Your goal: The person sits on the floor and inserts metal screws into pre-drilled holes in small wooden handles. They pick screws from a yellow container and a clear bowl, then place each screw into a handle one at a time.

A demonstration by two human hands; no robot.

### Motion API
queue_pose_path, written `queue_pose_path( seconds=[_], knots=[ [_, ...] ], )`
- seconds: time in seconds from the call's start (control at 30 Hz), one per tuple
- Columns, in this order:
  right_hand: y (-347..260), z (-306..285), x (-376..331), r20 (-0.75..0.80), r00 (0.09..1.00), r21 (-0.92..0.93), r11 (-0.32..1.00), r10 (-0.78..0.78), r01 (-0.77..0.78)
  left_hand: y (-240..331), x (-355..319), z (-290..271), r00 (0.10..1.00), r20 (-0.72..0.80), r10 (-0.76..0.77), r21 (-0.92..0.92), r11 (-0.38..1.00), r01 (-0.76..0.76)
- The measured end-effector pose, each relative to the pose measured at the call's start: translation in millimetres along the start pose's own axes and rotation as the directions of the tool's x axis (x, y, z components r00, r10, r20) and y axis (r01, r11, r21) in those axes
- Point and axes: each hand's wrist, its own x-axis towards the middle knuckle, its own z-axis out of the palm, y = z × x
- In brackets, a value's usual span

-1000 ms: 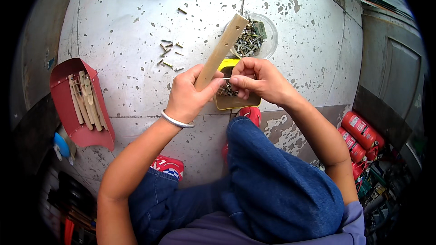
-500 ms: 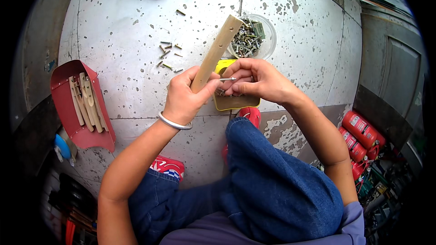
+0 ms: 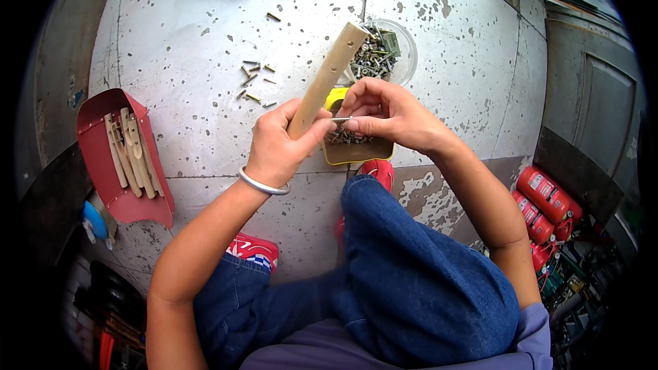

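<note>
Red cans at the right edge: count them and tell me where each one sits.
3 that I can tell apart: the upper red can, one just below it, and a third lower still, all lying against the dark clutter. More may be hidden there.

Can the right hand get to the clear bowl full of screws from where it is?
Probably yes. The right hand sits just below the clear bowl of screws, with only bare floor between them. But its fingers are pinching a small metal pin against the wooden handle, so it would need to let go first.
</note>
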Motion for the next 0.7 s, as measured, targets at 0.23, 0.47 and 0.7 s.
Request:
queue_pose_path(
  seconds=[0.23, 0.47, 0.7],
  knots=[
    [0, 2, 2, 0.017, 0.998, 0.007, 0.998, -0.065, 0.065, 5, 0, 2, 0.999, -0.041, -0.001, -0.041, 0.999, -0.001],
    [4, 4, 6, -0.048, 0.977, -0.043, 0.978, -0.206, 0.204, 7, 1, 2, 0.998, -0.070, -0.002, -0.074, 0.997, -0.003],
    [0, 5, 3, -0.076, 0.976, 0.015, 0.978, -0.205, 0.207, 6, 1, -1, 0.998, -0.062, 0.006, -0.021, 1.000, -0.008]
  ],
)
